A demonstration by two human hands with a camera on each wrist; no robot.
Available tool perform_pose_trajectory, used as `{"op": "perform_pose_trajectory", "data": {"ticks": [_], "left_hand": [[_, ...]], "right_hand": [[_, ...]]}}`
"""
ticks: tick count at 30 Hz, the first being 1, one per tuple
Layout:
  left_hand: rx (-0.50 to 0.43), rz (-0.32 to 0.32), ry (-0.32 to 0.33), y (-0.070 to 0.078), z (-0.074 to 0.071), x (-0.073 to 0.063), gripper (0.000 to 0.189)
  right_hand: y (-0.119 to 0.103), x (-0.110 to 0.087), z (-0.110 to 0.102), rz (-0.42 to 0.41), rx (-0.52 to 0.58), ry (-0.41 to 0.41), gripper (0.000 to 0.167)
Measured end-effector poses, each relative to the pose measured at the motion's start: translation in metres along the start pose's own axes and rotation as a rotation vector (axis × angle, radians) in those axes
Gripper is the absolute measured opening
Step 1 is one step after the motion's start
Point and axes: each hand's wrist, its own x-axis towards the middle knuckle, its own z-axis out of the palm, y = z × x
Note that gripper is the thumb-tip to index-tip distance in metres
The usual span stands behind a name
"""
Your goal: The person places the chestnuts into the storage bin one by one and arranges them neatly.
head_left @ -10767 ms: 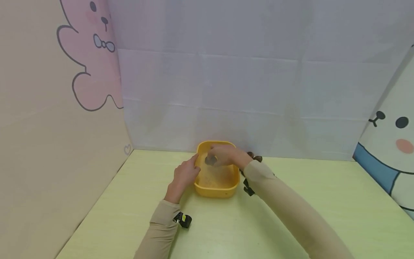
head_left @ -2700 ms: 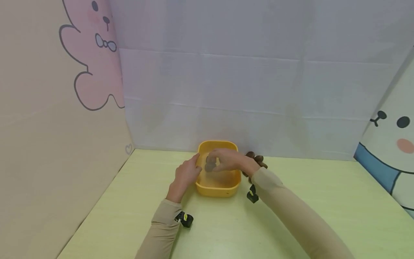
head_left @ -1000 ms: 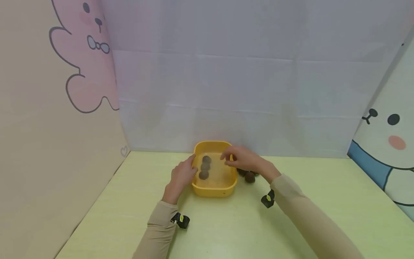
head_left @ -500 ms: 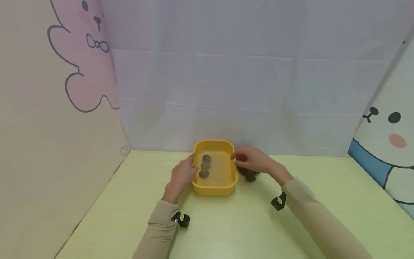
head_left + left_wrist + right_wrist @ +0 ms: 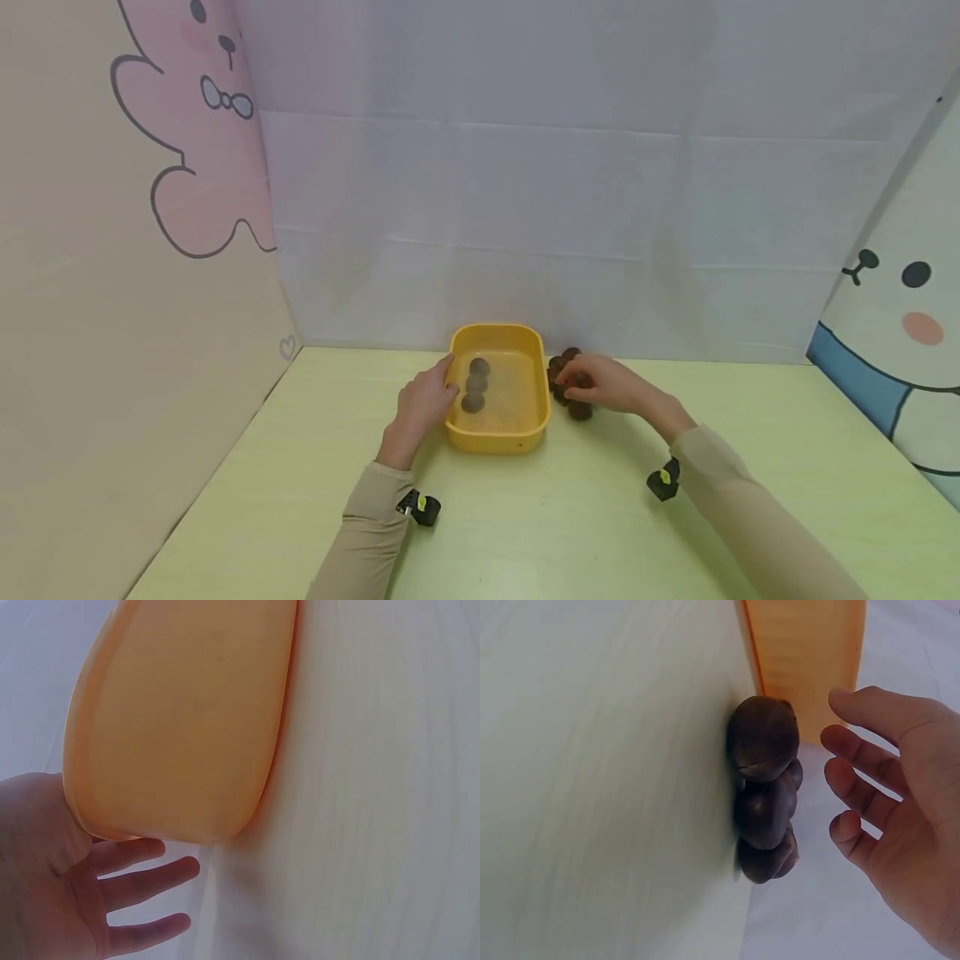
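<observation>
A yellow plastic basin [image 5: 495, 444] stands near the back wall. Along its left side three brown chestnuts [image 5: 473, 402] lie in a row. My left hand [image 5: 422, 407] holds the basin's left rim; in the left wrist view its thumb is hidden behind the basin, and several fingers hang spread beside the wall. Just right of the basin a small heap of glossy chestnuts [image 5: 761, 739] lies on the table. My right hand [image 5: 611, 386] hovers over this heap with loosely bent, parted fingers [image 5: 859, 761]. Nothing is held between them in the right wrist view.
The pale yellow table [image 5: 555, 533] ends at a whitish cloth backdrop [image 5: 465, 183] close behind the basin and heap. A beige side panel [image 5: 135, 350] with a pink bear closes off the left. Another panel [image 5: 907, 350] with a white cartoon animal stands at right.
My right hand was inside the basin, at the row along its left side. Since then it has moved right, out over the rim, to the chestnut heap. My left hand stays at the rim.
</observation>
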Motion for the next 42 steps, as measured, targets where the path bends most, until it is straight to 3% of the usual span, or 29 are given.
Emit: {"op": "perform_pose_trajectory", "data": {"ticks": [23,30,42], "left_hand": [[-0.005,-0.006,-0.010,-0.001,-0.002,0.000,0.058],[0.000,-0.005,-0.004,-0.002,-0.001,0.001,0.058],[-0.004,-0.009,-0.013,-0.001,0.001,0.001,0.058]], "right_hand": [[0.018,-0.020,0.009,0.060,0.016,-0.058,0.033],[0.020,-0.023,0.011,0.044,0.004,-0.049,0.036],[0.016,-0.020,0.011,0.028,-0.112,-0.039,0.034]]}}
